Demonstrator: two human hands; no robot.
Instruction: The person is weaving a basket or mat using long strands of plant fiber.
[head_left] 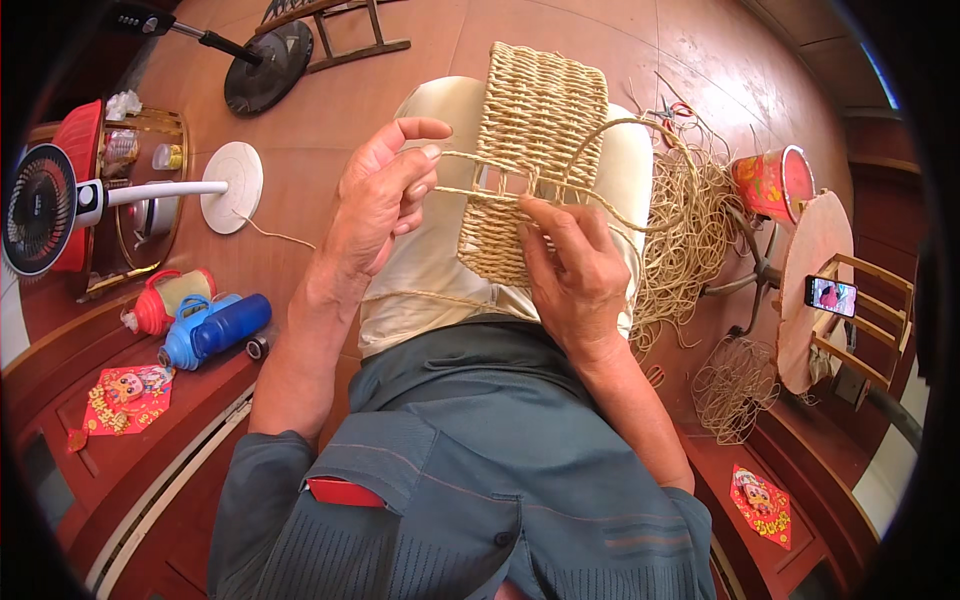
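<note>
A woven straw panel (545, 95) lies across my lap, with an open gap of bare strands between its far part and its smaller near part (490, 235). My left hand (382, 190) is left of the gap, its index finger raised. A straw cord (465, 156) runs from its thumb to the weave, and a second length reaches its lower fingers. My right hand (578, 265) rests over the near part, thumb and fingertips closed on cord at the gap's edge. From there a loose loop of cord curves out to the right.
A tangled heap of straw cord (690, 230) lies on the floor to my right, with red-handled scissors (680, 110) at its far end. Beyond stand a red bucket (775, 180) and a round wooden stool top (815, 290). A white fan (150, 192) and bottles (230, 325) are on the left.
</note>
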